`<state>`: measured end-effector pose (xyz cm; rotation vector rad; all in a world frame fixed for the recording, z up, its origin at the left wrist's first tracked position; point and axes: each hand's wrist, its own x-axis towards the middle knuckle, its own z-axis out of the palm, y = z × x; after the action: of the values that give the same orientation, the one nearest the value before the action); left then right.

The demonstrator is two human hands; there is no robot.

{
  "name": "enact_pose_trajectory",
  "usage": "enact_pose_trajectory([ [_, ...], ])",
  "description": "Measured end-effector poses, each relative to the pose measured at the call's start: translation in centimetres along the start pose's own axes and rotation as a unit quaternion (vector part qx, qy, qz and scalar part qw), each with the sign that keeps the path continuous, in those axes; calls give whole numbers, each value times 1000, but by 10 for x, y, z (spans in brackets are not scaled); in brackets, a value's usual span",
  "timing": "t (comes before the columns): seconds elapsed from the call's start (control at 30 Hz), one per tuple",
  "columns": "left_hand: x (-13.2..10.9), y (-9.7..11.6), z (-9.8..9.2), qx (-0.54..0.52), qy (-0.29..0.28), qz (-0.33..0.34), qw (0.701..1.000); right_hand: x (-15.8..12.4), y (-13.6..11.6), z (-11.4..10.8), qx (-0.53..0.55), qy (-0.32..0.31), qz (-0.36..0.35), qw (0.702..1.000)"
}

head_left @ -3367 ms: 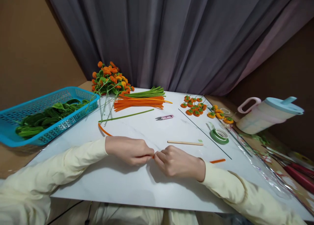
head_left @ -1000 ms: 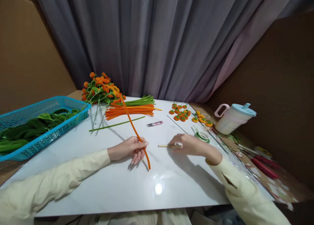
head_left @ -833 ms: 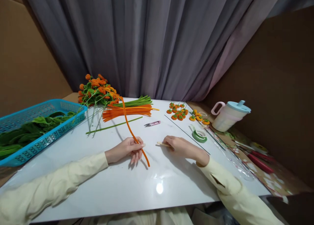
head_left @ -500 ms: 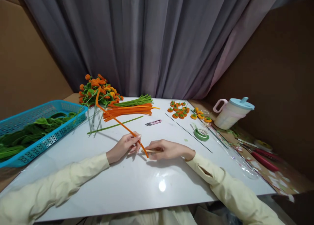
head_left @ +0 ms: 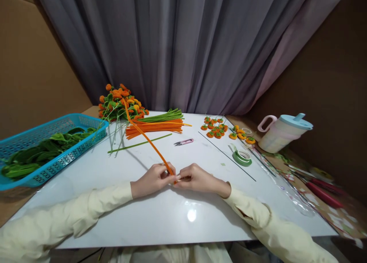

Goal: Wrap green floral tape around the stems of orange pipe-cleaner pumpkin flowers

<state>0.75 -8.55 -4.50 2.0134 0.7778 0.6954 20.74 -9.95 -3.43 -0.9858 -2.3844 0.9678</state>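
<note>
A long orange fuzzy stem (head_left: 151,145) slants up and left from my hands, bent near its upper part. My left hand (head_left: 156,179) is closed round its lower end. My right hand (head_left: 199,179) meets the left at the fingertips and pinches the same lower end. A thin tan stick's tip barely shows behind the right hand. Beyond my hands lie small pink-handled snips (head_left: 185,142), a bundle of orange stems (head_left: 157,128), green stems (head_left: 164,116) and a single green stem (head_left: 140,143).
A blue basket (head_left: 69,159) of green leaves sits at the left, beside a heap of orange flowers (head_left: 120,100). Small orange flower heads (head_left: 215,128), green tape (head_left: 241,158), a thin dark rod (head_left: 226,156), a lidded jug (head_left: 281,135) and red-handled pliers (head_left: 323,194) are on the right.
My hands have come together at the fingertips on the orange stem's lower end. The tan stick is now mostly hidden. The view has shifted slightly, moving the scene rightward.
</note>
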Motion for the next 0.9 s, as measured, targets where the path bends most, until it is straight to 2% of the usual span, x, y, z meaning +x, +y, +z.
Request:
enact_pose_trajectory([
  [0.13,-3,-4,2,30,30,37,998,0,1,4,-101,30,-16,994],
  [0.3,-4,-6,3,57,27,41,997,0,4,12,-210,58,-40,975],
  [0.5,0,-2,2,56,35,-8,998,-5,2,21,-324,101,-36,940],
  [0.67,0,1,8,-48,32,-76,995,-10,-3,24,-450,58,-77,888],
  [0.73,-1,2,11,-73,32,-88,993,-10,-4,24,-449,60,-62,890],
  [0.8,-2,2,12,-48,43,-71,995,-7,-5,24,-437,74,-38,896],
  [0.9,-3,0,10,12,67,-29,997,-1,-5,23,-365,97,0,926],
])
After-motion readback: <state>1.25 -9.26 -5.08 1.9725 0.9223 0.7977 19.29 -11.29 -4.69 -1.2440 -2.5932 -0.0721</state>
